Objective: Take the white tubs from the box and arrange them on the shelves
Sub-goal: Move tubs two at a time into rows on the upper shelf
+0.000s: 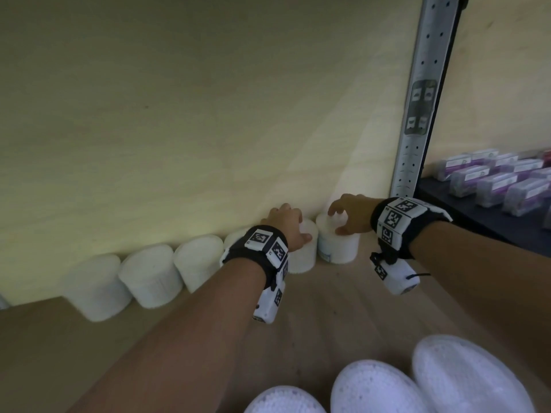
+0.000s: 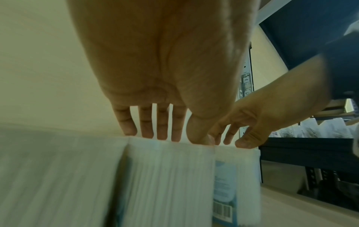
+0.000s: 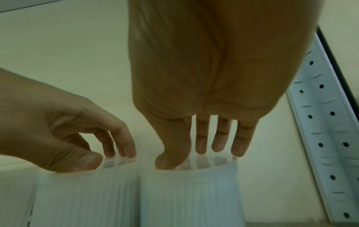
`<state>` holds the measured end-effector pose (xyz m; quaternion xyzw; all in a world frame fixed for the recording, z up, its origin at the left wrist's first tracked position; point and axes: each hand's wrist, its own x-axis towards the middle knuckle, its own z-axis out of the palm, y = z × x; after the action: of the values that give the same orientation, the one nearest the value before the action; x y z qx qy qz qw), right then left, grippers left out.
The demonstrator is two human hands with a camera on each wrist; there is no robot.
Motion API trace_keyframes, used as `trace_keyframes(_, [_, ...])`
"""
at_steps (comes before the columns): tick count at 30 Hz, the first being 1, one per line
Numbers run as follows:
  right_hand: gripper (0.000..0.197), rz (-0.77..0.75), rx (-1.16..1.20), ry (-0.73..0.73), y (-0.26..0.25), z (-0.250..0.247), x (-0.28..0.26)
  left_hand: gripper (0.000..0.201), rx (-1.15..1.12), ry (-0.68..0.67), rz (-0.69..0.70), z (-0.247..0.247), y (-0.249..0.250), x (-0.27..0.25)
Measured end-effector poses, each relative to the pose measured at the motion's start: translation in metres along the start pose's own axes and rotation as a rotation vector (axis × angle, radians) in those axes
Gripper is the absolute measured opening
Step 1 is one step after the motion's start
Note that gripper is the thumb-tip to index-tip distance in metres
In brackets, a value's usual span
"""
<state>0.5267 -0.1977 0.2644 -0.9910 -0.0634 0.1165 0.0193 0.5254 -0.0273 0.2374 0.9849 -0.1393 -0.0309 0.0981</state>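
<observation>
Setting two white tubs at the back of the wooden shelf, my left hand grips one tub by its top and my right hand the end tub. They seem light, rigid and smooth, best held around the lid's rim. I count six tubs in the back row, three nearer me.

The tubs are plain white with fine ribbing, and the end one carries a pale blue label with a black barcode. The wall is cream, the shelf light wood, the post white dotted with dark holes. The wristbands are black with black-and-white square markers, and the packets look purple with white labels.
</observation>
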Motion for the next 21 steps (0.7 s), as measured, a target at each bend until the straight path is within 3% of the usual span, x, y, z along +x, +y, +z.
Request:
trace_keyframes(4, [0.054,-0.055,0.051,-0.042,0.002,-0.006,-0.001,0.049,-0.007,-0.004,-0.005,0.0,0.001,0.0])
trace_keyframes(8, [0.043,-0.031,0.129,0.075,0.001,-0.004,0.001,0.05,-0.01,0.006,-0.006,0.001,0.0,0.0])
trace_keyframes(14, [0.057,0.035,0.031,0.069,-0.001,0.009,0.005,0.047,-0.026,0.01,-0.014,0.002,0.0,0.0])
trace_keyframes(21, [0.052,-0.01,0.049,0.074,0.001,0.008,0.002,0.046,-0.031,0.002,-0.026,0.002,0.001,0.0])
